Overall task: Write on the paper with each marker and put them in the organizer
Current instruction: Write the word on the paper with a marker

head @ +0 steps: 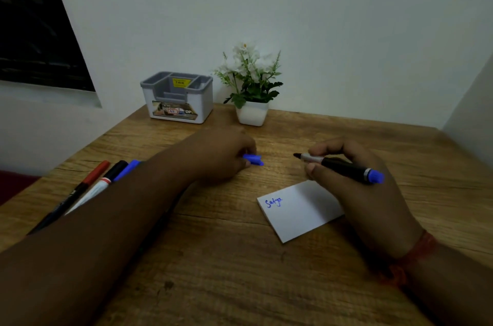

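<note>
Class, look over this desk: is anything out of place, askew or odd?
Little stands out. The paper lies askew to the desk edge, and the organizer holds no markers yet; three markers lie on the desk.

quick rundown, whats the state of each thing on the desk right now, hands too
blue marker: uncapped, held off the paper
blue cap: off the marker, held
right hand: grips the blue marker
left hand: pinches the blue cap
paper: flat, one blue word written
organizer: upright, no markers seen inside
three markers: capped, lying at left
potted plant: upright
</note>
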Action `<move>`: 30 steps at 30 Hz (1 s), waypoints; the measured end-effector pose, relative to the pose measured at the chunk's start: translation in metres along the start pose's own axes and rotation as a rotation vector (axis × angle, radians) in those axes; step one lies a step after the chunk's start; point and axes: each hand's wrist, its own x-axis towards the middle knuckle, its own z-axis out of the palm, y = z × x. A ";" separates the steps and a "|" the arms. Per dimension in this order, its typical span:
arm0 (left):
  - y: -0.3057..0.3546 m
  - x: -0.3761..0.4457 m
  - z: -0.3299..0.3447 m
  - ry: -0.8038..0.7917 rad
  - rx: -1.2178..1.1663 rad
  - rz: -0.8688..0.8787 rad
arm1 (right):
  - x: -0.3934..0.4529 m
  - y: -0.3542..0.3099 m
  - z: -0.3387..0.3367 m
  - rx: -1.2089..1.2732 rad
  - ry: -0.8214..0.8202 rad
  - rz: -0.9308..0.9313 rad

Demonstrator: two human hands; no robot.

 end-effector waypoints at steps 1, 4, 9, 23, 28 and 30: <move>0.001 0.000 -0.001 0.004 -0.010 -0.002 | 0.000 0.000 -0.001 0.015 -0.004 0.003; 0.003 0.000 -0.003 0.052 -0.090 -0.007 | 0.002 -0.002 -0.002 0.085 -0.015 0.029; 0.008 -0.001 -0.007 0.188 -0.144 0.042 | 0.004 -0.002 -0.004 0.213 -0.009 0.037; 0.020 -0.008 -0.010 0.245 -0.171 0.170 | 0.005 0.002 -0.006 0.257 -0.042 0.035; 0.018 -0.008 -0.011 0.243 -0.172 0.200 | 0.007 0.002 -0.005 0.368 -0.056 0.058; 0.019 -0.009 -0.011 0.248 -0.189 0.208 | 0.008 0.002 -0.005 0.413 -0.059 0.077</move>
